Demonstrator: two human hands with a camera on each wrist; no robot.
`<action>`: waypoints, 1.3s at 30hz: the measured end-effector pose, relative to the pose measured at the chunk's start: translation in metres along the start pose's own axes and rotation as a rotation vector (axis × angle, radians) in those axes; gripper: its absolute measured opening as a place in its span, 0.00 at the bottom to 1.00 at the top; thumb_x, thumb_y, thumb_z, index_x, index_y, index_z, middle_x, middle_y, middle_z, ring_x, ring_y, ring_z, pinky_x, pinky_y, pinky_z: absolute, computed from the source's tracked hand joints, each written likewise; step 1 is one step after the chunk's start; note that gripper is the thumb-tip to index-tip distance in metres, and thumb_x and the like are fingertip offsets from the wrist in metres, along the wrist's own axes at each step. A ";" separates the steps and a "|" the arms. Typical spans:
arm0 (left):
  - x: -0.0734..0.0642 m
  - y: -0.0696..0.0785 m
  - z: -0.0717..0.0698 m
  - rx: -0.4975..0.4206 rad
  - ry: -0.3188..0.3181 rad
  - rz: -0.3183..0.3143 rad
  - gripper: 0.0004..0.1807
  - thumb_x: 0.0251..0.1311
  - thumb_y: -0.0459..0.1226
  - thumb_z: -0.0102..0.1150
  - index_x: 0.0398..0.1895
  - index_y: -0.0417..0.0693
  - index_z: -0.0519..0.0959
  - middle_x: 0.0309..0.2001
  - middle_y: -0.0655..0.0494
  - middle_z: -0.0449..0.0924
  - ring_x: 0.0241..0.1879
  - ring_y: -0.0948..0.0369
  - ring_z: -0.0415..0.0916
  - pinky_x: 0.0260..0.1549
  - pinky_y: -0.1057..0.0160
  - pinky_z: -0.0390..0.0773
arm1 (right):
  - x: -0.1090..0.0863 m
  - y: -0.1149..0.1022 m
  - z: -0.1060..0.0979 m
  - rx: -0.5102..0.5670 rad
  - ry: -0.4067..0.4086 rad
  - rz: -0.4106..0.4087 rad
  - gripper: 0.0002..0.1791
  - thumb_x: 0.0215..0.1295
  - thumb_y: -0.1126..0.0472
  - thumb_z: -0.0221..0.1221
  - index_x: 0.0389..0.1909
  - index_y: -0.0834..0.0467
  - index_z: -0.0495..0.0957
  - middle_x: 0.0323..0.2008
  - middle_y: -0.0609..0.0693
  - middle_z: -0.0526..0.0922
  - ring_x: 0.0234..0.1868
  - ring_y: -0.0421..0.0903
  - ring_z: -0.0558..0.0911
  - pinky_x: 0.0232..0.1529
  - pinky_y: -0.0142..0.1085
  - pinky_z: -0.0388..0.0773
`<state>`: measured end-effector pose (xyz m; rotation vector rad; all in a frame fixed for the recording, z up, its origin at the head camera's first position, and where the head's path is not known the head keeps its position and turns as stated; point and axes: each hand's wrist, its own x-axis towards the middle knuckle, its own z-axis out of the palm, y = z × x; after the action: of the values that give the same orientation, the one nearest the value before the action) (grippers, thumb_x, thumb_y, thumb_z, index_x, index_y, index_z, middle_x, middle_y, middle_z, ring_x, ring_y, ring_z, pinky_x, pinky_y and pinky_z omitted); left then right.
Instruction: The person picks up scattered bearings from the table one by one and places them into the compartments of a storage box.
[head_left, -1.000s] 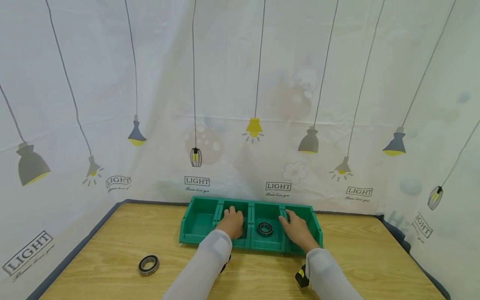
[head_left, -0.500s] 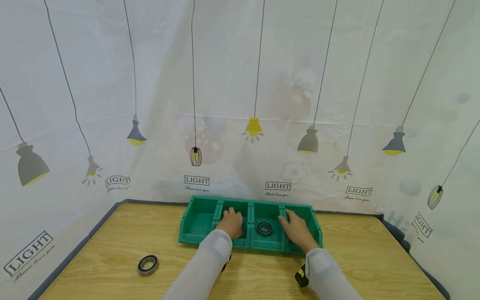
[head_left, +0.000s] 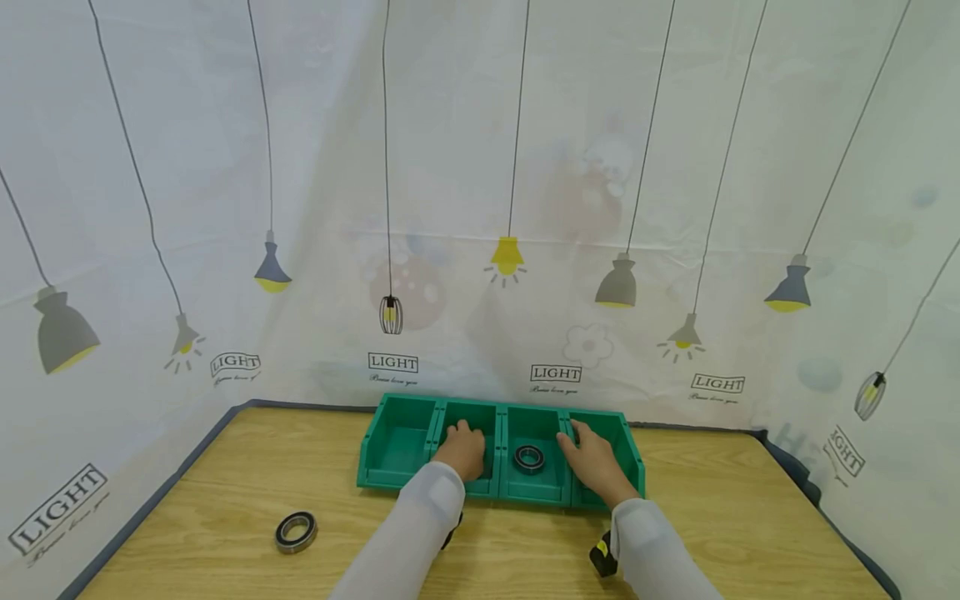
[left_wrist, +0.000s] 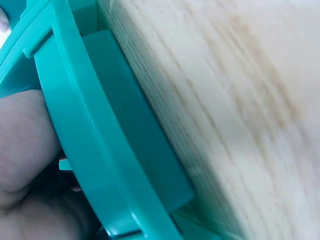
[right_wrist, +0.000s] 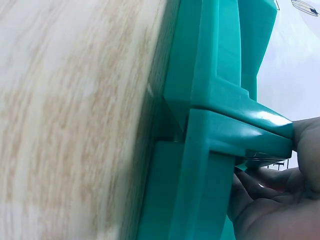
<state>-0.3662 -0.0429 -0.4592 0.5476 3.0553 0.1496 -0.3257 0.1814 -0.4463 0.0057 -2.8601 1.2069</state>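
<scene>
The left hand (head_left: 461, 450) is resting inside the second compartment from the left of the green bin row (head_left: 536, 493), its fingers bending down and away from the head view. I cannot tell whether they are closing on anything (the left wrist view is showing only part of the hand in deep shadow, with the compartment's front wall standing before it).

The right hand (head_left: 592, 458) is straddling the divider (right_wrist: 245, 135) between the third and fourth compartments: its thumb is touching the top edge, its fingers are curling down inside the fourth, and together they are gripping that wall.

A dark-faced ring bearing (head_left: 528, 469) is lying flat in the third compartment, between the two hands. A second bearing (head_left: 283, 533) is lying on the wooden table (head_left: 225, 467), in front of the row and to the left, well apart from both hands.

The left sleeve (head_left: 405, 533) is crossing the table and covering part of it, while a black-and-yellow object (head_left: 603, 554) is showing beside the right cuff (head_left: 637, 521). Behind the row, a pale backdrop (head_left: 450, 167) is hanging, printed with lamps.
</scene>
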 end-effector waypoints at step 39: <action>-0.028 0.005 -0.032 -0.307 0.057 0.014 0.30 0.75 0.35 0.50 0.77 0.40 0.58 0.74 0.39 0.54 0.72 0.43 0.55 0.63 0.47 0.70 | 0.002 0.002 0.001 -0.006 -0.004 -0.010 0.33 0.80 0.53 0.47 0.75 0.70 0.54 0.71 0.72 0.61 0.69 0.69 0.64 0.62 0.63 0.68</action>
<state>-0.3403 -0.0508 -0.4264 0.5511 2.9955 0.6317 -0.3278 0.1817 -0.4480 0.0215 -2.8635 1.1981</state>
